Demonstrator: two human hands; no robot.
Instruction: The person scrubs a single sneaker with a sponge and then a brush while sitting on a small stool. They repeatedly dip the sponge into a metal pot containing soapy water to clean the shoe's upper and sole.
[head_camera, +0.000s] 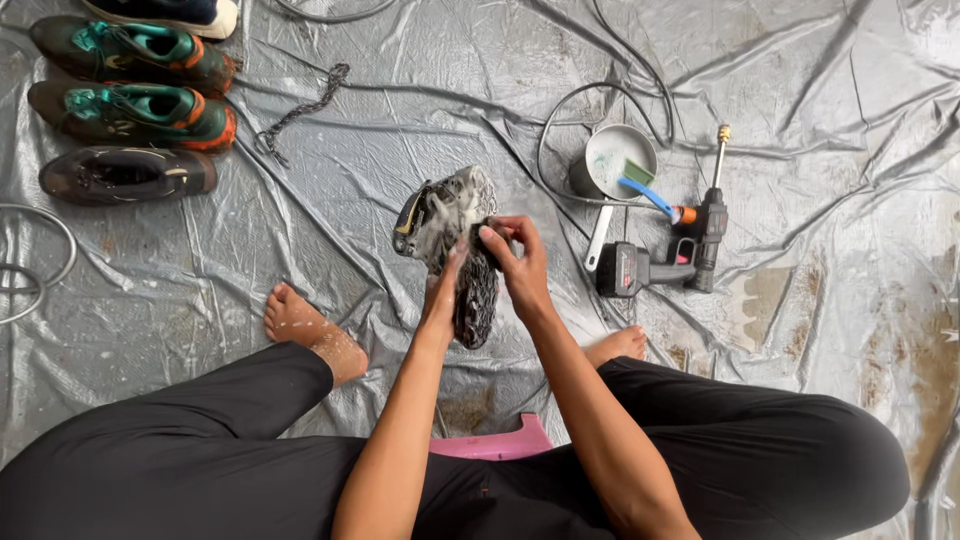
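Seen from above, a person sits on a low pink plastic stool (497, 443) with bare feet on a crinkled grey plastic sheet (400, 130) that covers the ground. Both hands are raised in front of the knees around a soapy dark grey trail shoe with a knobbly black sole (455, 225), held in the air just above the sheet.

The left hand (441, 283) is wrapped around the lower part of the shoe, fingers closed on it from below. The right hand (517, 258) is also closed on the shoe, fingers curled over its upper edge and pressing into the lather; whether it holds a small brush or cloth cannot be told.

Judging by the foam, the step in hand is scrubbing this shoe. The next move likely calls for more soapy water or a rinse, so one hand would have to let go while the other keeps its hold.

To the right of the shoe, near it, stands a small metal pot of pale soapy water (612, 160) with a blue-handled brush (650, 193) leaning in it. Just beyond that lies a black cordless spray gun with a brass nozzle (680, 250). Well to the left of the shoe, a row of shoes lies on the sheet: two teal and orange trail shoes (135, 85) and one dark grey shoe (125, 175) below them.
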